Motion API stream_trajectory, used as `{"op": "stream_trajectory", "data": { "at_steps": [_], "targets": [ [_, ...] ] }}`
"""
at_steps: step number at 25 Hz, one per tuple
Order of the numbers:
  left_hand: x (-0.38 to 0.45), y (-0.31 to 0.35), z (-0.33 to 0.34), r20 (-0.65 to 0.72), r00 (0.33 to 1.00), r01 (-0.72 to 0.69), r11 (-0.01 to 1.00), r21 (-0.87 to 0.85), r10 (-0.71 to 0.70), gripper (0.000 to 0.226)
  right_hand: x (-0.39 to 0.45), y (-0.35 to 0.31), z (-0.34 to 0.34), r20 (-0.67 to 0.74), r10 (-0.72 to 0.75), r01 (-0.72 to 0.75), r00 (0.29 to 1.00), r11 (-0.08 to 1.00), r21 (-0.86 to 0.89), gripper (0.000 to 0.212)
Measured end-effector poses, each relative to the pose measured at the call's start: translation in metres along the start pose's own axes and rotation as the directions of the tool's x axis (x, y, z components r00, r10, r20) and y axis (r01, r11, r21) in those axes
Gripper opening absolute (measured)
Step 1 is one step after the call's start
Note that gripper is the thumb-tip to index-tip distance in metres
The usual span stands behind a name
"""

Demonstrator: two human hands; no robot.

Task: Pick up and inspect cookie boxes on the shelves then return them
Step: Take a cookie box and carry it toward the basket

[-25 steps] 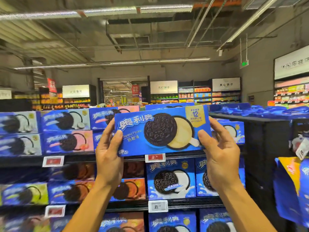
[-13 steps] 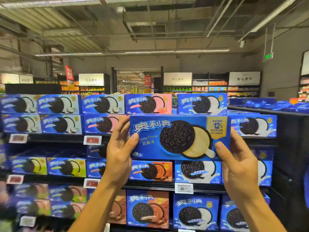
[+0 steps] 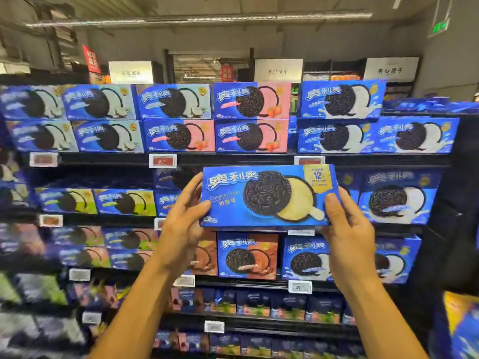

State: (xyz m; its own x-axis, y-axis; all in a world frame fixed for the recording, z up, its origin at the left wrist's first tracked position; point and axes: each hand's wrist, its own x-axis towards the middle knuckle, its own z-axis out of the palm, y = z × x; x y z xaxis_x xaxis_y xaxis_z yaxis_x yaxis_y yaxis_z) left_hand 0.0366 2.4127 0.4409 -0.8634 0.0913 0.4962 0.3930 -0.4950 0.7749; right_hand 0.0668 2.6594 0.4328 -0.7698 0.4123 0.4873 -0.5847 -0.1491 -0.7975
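I hold a blue cheese-flavour cookie box (image 3: 268, 195) flat-on, its front facing me, in front of the second shelf level. My left hand (image 3: 181, 224) grips its left end, thumb on the front. My right hand (image 3: 346, 229) grips its right end the same way. The box pictures a dark sandwich cookie with pale yellow cream and a gold label at the top right. It hides part of the shelf row behind it.
Black shelves (image 3: 233, 159) hold rows of blue cookie boxes: coconut (image 3: 101, 101), strawberry (image 3: 250, 101), original (image 3: 339, 99), green (image 3: 124, 202), chocolate (image 3: 247, 257). Price tags (image 3: 162, 161) line the shelf edges. A dark shelf end (image 3: 451, 203) stands at right.
My view has tilted downward, so more lower shelves show. The box, still in both hands, has come down in front of the second shelf level.
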Motion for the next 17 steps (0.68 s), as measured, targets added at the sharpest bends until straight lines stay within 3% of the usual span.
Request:
{"op": "stream_trajectory", "data": {
  "at_steps": [4, 9, 13, 17],
  "targets": [
    [-0.029, -0.014, -0.019, -0.05, 0.996, 0.073, 0.997, 0.002, -0.073, 0.054, -0.018, 0.016, -0.001, -0.05, 0.073, -0.075, 0.996, 0.996, -0.052, 0.066],
    [-0.061, -0.039, -0.032, -0.182, 0.976, 0.102, 0.988, -0.114, -0.121, 0.059, -0.04, 0.038, -0.009, -0.02, 0.151, -0.151, 0.988, 0.988, -0.013, 0.056],
    [-0.072, -0.054, -0.036, -0.197, 0.972, 0.108, 0.987, -0.119, -0.13, 0.034, -0.053, 0.056, -0.009, 0.025, 0.186, -0.186, 0.982, 0.983, 0.002, 0.062],
    [-0.077, -0.062, -0.039, -0.189, 0.972, 0.115, 0.984, -0.135, -0.139, 0.048, -0.06, 0.072, -0.016, 0.011, 0.22, -0.22, 0.975, 0.975, 0.037, 0.062]
  ]
}}
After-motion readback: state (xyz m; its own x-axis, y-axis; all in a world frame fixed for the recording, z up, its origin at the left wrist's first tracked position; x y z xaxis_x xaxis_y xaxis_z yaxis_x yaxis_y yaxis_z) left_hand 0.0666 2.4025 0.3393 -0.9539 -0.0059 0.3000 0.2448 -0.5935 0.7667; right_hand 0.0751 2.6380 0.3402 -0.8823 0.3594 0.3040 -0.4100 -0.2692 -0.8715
